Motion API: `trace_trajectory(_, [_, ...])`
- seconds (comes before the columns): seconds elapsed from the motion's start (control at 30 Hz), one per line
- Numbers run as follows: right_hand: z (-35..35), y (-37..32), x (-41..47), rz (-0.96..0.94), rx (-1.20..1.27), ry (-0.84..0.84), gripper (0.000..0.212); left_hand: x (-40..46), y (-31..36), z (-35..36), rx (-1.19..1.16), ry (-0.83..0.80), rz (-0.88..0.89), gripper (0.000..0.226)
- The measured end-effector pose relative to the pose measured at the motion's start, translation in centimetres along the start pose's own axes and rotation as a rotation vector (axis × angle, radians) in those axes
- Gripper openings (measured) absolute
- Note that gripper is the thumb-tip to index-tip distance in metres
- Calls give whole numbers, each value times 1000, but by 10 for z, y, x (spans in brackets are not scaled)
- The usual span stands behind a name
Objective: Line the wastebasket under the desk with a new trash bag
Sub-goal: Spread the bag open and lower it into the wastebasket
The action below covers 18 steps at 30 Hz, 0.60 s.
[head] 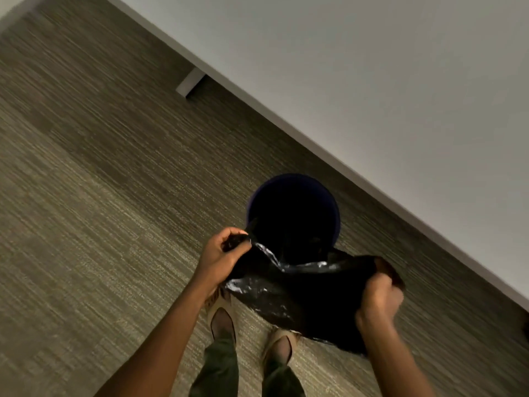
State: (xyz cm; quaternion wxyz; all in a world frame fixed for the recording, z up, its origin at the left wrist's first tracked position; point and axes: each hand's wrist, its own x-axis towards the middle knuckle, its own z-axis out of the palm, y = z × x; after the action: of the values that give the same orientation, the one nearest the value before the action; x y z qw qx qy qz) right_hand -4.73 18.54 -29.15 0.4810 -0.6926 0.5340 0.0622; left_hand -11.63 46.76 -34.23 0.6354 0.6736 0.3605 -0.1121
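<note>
Gripping trash bag (300, 293) edges, 2 hands (220, 259), wastebasket (335, 207) near desk (372, 81)

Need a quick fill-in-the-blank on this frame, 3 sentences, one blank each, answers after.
1. The trash bag is gripped by ____ hands, the left hand and the right hand.
2. The wastebasket stands on the ____.
3. The colour of the trash bag is ____.

Answers: both; carpet; black
</note>
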Motion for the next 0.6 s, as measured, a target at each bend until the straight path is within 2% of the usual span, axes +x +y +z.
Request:
trace_trajectory(0.03, [10,-6,14,-73,-70,-7,30,13,1,1,-1,6,-2,9])
trace_trajectory(0.1, [30,-21,37,-269,-139,-66,37,38,4,2,-37,36,-24,14])
trace_trajectory(0.17, [50,-34,58,-377,-180,-92,39,60,6,3,-109,48,-50,20])
trace_trajectory(0.27, [75,-42,81,-544,-419,-80,36,88,14,5,-266,2,-120,13])
trace_trajectory(0.37, [90,-46,95,-679,-463,-145,32,117,11,10,-342,-76,-207,34])
trace_trajectory(0.4, [94,-46,102,-756,-477,-162,28,126,8,14,-335,-62,-229,35])
trace_trajectory(0.5, [107,-41,121,-1085,-584,-267,21,156,1,24,-199,104,-235,16])
trace_trajectory(0.6, [122,-37,137,-1406,-821,-384,28,180,-8,29,-62,186,-183,27])
